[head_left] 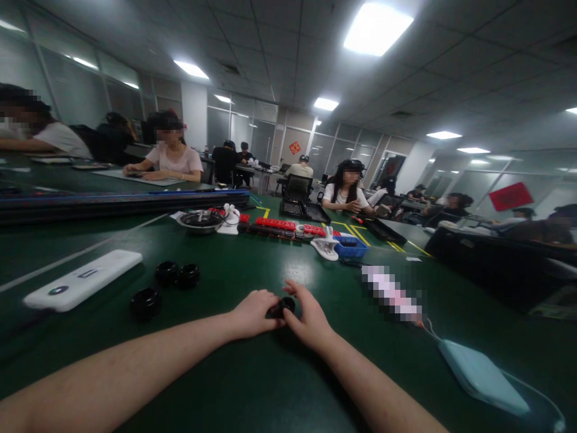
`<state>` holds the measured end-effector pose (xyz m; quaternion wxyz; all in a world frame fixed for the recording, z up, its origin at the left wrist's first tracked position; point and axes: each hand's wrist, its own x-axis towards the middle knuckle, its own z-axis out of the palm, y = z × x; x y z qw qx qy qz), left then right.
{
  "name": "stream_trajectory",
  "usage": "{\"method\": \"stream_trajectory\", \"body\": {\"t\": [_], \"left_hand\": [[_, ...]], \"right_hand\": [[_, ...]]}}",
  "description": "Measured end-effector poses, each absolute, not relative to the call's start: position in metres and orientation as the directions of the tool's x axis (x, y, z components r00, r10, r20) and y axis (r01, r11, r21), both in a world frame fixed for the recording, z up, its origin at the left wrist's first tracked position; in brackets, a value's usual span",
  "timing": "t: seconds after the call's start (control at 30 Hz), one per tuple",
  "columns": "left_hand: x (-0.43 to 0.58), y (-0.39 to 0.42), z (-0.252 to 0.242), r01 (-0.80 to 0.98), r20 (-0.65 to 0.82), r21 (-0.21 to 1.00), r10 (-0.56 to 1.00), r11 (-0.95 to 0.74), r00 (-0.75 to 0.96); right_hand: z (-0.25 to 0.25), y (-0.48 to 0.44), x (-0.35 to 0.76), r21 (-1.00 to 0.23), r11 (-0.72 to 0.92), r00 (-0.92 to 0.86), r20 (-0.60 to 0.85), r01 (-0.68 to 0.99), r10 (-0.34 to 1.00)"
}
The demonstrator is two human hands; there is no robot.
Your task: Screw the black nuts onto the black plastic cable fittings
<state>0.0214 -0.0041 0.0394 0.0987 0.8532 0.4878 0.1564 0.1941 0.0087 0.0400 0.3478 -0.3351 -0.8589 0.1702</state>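
Note:
Both my hands meet over the green table [279, 385], near its middle. My left hand [253, 313] and my right hand [309, 316] are closed on a small black round part [283, 307] held between them. Most of that part is hidden by my fingers. Three similar black round parts lie to the left: one [145, 302] nearer me and two [178, 273] side by side further back.
A white flat device [83, 279] lies at left, a light blue power bank [480, 374] with a cable at right. Further back are a metal bowl [199, 220], red blocks [288, 225], a blue tray [351, 246] and a long dark case [121, 201]. Other people sit at nearby tables.

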Motion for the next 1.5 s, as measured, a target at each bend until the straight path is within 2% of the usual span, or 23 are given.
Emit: {"method": "stream_trajectory", "body": {"t": [0.2, 0.57, 0.8, 1.03, 1.3, 1.5], "left_hand": [[0.022, -0.006, 0.041, 0.797, 0.170, 0.326, 0.861, -0.509, 0.480], [0.021, -0.003, 0.038, 0.799, 0.179, 0.316, 0.859, -0.511, 0.479], [0.022, -0.004, 0.040, 0.785, 0.188, 0.325, 0.850, -0.526, 0.492], [0.022, -0.002, 0.037, 0.785, 0.196, 0.327, 0.850, -0.526, 0.489], [0.022, -0.003, 0.038, 0.775, 0.195, 0.332, 0.843, -0.537, 0.501], [0.022, -0.002, 0.037, 0.781, 0.192, 0.335, 0.849, -0.528, 0.492]], "right_hand": [[0.038, 0.012, 0.193, -0.533, 0.672, -0.501, 0.449, 0.514, 0.740], [0.046, 0.007, 0.198, -0.516, 0.714, -0.587, 0.420, 0.473, 0.692], [0.043, 0.012, 0.196, -0.515, 0.670, -0.522, 0.422, 0.535, 0.741], [0.048, 0.009, 0.198, -0.520, 0.709, -0.600, 0.397, 0.477, 0.695], [0.048, 0.011, 0.199, -0.531, 0.657, -0.503, 0.425, 0.535, 0.753], [0.046, 0.010, 0.196, -0.546, 0.675, -0.533, 0.423, 0.495, 0.733]]}}
